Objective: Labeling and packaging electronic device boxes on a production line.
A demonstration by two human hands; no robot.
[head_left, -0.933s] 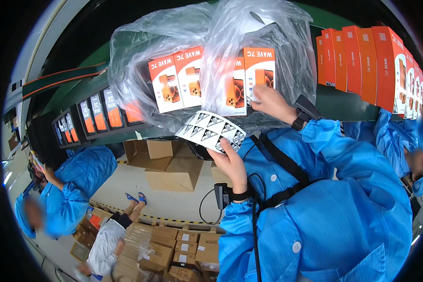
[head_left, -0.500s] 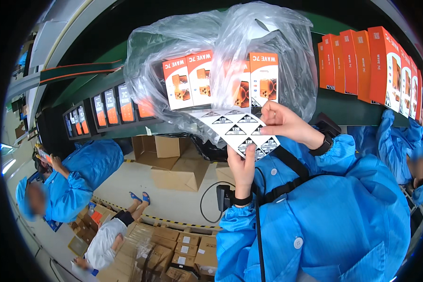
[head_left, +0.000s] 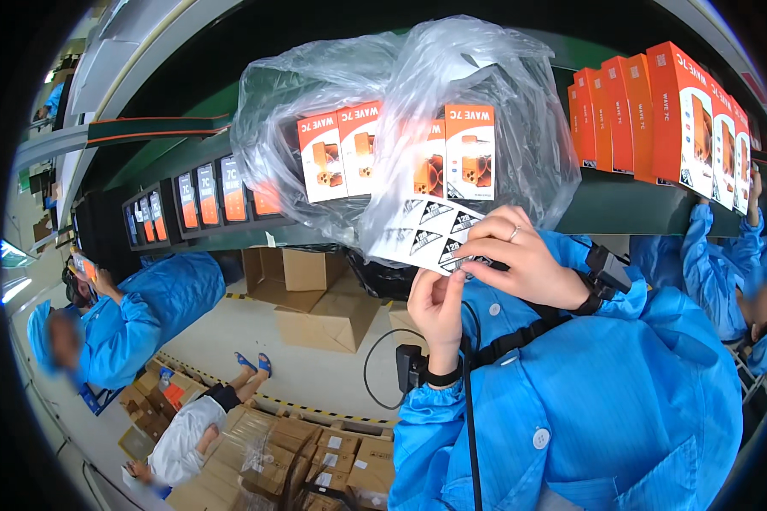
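A white sheet of stickers (head_left: pixel 405 234) with black-and-white triangular labels is held out in front of my chest. My left hand (head_left: pixel 439 315) pinches its near edge between thumb and fingers. My right hand (head_left: pixel 524 260), a ring on one finger, closes thumb and fingertips at the sheet's near right corner. Whether a label is lifted there is hidden by the fingers. Just beyond the sheet, orange-and-white phone boxes (head_left: pixel 470 153) lie within a clear plastic bag (head_left: pixel 520 111) on the dark green bench.
A row of upright orange boxes (head_left: pixel 686 119) stands on the bench at right. Dark trays with phone-sized items (head_left: pixel 206 194) run along the left. Opened cartons (head_left: pixel 324 315) sit below the bench edge. Co-workers in blue (head_left: pixel 162 298) are at both sides; another person in white (head_left: pixel 179 451) is behind.
The sheet has tilted and shifted slightly left. My right hand has come down to the sheet's near corner, close to the left fingertips, its fingers more curled.
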